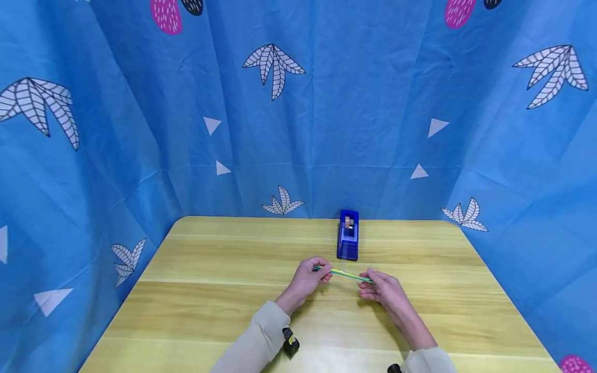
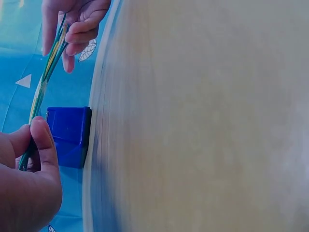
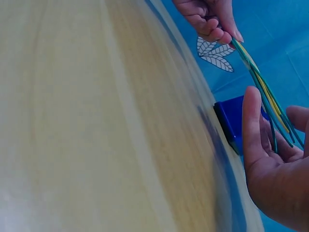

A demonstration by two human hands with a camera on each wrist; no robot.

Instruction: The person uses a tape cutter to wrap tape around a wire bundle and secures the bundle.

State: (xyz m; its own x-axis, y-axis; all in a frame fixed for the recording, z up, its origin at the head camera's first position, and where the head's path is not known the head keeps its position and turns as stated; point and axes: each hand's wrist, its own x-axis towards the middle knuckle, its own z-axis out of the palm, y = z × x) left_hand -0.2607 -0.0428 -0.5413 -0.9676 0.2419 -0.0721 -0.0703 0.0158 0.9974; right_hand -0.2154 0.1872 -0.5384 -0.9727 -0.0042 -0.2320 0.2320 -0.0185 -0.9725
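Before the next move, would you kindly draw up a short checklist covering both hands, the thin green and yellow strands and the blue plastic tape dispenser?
1. Left hand pinches the thin green and yellow strands: ok, near one end.
2. Right hand grips them firmly: not ok; it is open around them, with no pinch visible.
3. Strand ends at the right hand gathered: not ok; they spread apart.
4. Blue plastic tape dispenser on the pale wooden table: ok, beyond the hands and untouched.
5. Tape's loose end ready to pull: cannot tell, too small.

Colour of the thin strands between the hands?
Mostly green, some yellow; the strands show best in the right wrist view.
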